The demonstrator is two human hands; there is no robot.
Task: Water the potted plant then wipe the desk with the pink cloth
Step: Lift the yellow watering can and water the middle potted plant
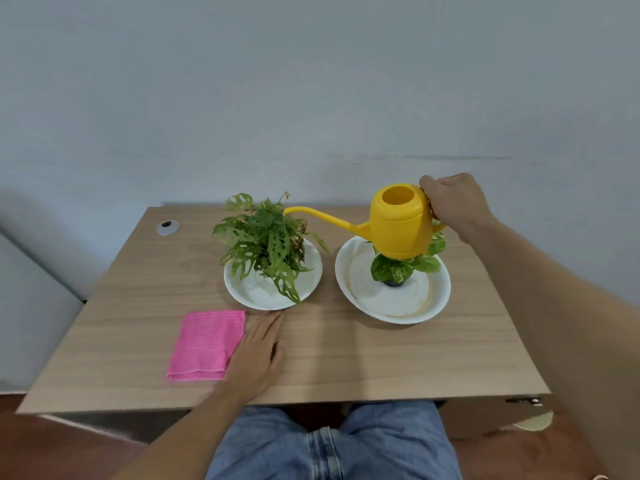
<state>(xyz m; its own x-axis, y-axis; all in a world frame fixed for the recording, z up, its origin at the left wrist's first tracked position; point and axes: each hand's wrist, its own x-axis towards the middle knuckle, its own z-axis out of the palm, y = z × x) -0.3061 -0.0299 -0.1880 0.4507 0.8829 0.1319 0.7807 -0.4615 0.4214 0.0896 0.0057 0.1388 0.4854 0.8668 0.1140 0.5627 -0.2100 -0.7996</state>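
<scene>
The right hand (453, 202), right of centre in the frame, is curled tight around the rear handle of the yellow watering can (398, 223), which hangs in the air tipped toward the left, its long thin spout reaching over the leaves of the potted plant (266, 240) at the middle of the frame. The can looks like thin moulded plastic, stiff and light by itself; how much water it carries cannot be seen through the open fill hole, and no stream shows at the spout tip. The handle at the back is the sensible place to hold it, since weight shifts forward as it tips. The perforated leaves are soft and would bend under the spout. That plant stands in a shallow white dish (311, 271), seemingly dry. Under the can, a second white dish (440, 296) holds a smaller variegated plant (394, 268) in a dark pot. The left hand (258, 351) lies flat, fingers together, on the worktop (381, 362), its edge touching the folded pink cloth (207, 344) at lower left, soft, limp, easily gathered.
</scene>
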